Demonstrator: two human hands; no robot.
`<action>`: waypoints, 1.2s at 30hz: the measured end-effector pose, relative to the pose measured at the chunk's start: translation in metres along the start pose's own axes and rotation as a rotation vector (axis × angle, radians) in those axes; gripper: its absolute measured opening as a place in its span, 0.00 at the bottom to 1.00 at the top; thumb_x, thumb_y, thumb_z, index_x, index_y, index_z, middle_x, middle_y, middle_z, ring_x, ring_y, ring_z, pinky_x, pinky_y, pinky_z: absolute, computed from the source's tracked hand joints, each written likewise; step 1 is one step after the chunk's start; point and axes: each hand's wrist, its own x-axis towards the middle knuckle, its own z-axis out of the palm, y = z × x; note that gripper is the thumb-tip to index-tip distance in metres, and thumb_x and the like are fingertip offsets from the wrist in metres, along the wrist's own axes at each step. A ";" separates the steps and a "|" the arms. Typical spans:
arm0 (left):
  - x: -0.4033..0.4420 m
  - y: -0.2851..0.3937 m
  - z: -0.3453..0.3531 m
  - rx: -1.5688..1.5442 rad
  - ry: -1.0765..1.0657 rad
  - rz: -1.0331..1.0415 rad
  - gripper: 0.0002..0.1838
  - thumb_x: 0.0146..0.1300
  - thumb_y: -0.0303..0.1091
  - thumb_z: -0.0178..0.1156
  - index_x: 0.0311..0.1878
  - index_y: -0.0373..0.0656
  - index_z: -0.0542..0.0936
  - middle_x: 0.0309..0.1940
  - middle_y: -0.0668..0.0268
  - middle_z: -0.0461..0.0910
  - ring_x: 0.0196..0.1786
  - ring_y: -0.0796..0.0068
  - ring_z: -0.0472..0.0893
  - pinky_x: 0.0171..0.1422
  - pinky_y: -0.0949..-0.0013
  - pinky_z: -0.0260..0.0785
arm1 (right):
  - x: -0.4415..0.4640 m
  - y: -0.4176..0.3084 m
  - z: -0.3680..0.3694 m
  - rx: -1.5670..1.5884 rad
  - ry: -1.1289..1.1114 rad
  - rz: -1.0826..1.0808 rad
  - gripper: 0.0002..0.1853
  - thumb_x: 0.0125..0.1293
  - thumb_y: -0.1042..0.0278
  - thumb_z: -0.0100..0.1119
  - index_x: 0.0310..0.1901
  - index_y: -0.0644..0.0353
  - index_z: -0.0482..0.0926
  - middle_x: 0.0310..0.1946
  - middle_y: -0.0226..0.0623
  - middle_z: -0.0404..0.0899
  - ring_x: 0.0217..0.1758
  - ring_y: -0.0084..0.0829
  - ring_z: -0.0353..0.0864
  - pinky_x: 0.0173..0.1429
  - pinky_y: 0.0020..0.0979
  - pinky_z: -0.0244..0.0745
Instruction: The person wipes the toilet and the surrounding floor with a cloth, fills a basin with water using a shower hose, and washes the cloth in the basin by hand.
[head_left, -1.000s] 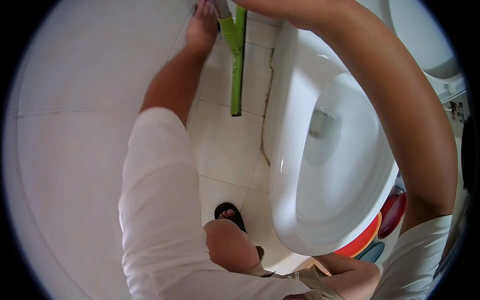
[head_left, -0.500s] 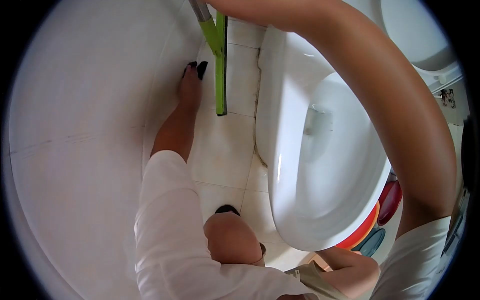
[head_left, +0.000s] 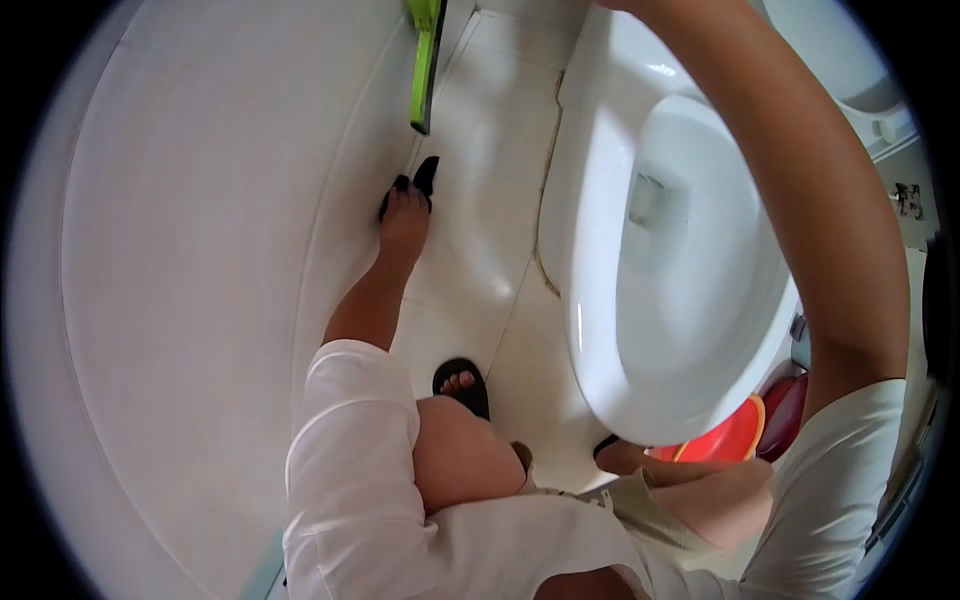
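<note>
My left hand point(head_left: 405, 215) is low beside the pale wall, with its fingers closed around a black object point(head_left: 427, 176) whose kind I cannot make out. Just above it in the view is the lime-green floor squeegee point(head_left: 424, 80), with a dark rubber edge; its upper part is cut off. My right arm point(head_left: 800, 190) reaches over the white toilet bowl point(head_left: 592, 300) toward the top edge. Beyond the wrist, my right hand is out of the frame, so its grip is hidden.
Pale floor tiles point(head_left: 480, 240) run between the wall point(head_left: 200, 250) and the toilet base. My foot in a black flip-flop point(head_left: 461, 388) stands on them. A red basin point(head_left: 722, 436) and a dark red one point(head_left: 784, 415) sit beside the toilet.
The squeegee head has shifted up and slightly left, with less of it showing. My left hand with the black object appears lower and further right; the camera view has shifted too.
</note>
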 end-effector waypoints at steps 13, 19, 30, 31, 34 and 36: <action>-0.186 0.002 -0.026 -0.732 -0.460 -0.272 0.18 0.59 0.26 0.58 0.53 0.44 0.77 0.48 0.51 0.78 0.51 0.49 0.78 0.59 0.54 0.71 | -0.177 0.031 -0.135 0.088 -0.122 0.009 0.15 0.68 0.58 0.57 0.44 0.62 0.80 0.40 0.36 0.81 0.43 0.26 0.79 0.51 0.29 0.74; -0.149 -0.043 -0.163 -1.405 -0.302 -0.427 0.22 0.51 0.23 0.59 0.53 0.33 0.78 0.40 0.59 0.84 0.43 0.71 0.82 0.53 0.69 0.73 | -0.260 0.068 -0.217 -0.035 0.170 0.532 0.12 0.70 0.60 0.56 0.44 0.60 0.80 0.38 0.36 0.82 0.40 0.25 0.79 0.50 0.27 0.74; -0.065 -0.101 -0.454 -1.238 0.372 -0.207 0.25 0.65 0.30 0.61 0.64 0.35 0.71 0.54 0.58 0.78 0.54 0.69 0.78 0.62 0.70 0.68 | -0.410 0.147 -0.263 0.457 0.594 0.653 0.10 0.69 0.61 0.58 0.43 0.58 0.79 0.37 0.32 0.82 0.36 0.21 0.79 0.43 0.25 0.74; -0.052 -0.098 -0.468 -1.242 0.391 -0.138 0.25 0.65 0.30 0.61 0.64 0.35 0.71 0.54 0.57 0.78 0.54 0.69 0.78 0.63 0.70 0.68 | -0.414 0.148 -0.262 0.485 0.611 0.671 0.10 0.69 0.61 0.58 0.43 0.58 0.79 0.37 0.32 0.82 0.36 0.22 0.79 0.43 0.25 0.74; -0.029 -0.057 -0.510 -1.356 0.410 0.012 0.25 0.64 0.29 0.62 0.63 0.33 0.72 0.54 0.57 0.79 0.54 0.69 0.79 0.63 0.71 0.68 | -0.422 0.148 -0.260 0.496 0.617 0.638 0.11 0.69 0.61 0.58 0.44 0.59 0.78 0.37 0.32 0.82 0.35 0.22 0.79 0.43 0.25 0.75; -0.018 -0.019 -0.537 -1.419 0.317 0.103 0.26 0.62 0.29 0.63 0.63 0.32 0.71 0.53 0.58 0.79 0.54 0.70 0.79 0.63 0.71 0.68 | -0.421 0.146 -0.260 0.512 0.609 0.612 0.11 0.69 0.61 0.58 0.45 0.59 0.78 0.37 0.32 0.82 0.35 0.22 0.79 0.44 0.24 0.74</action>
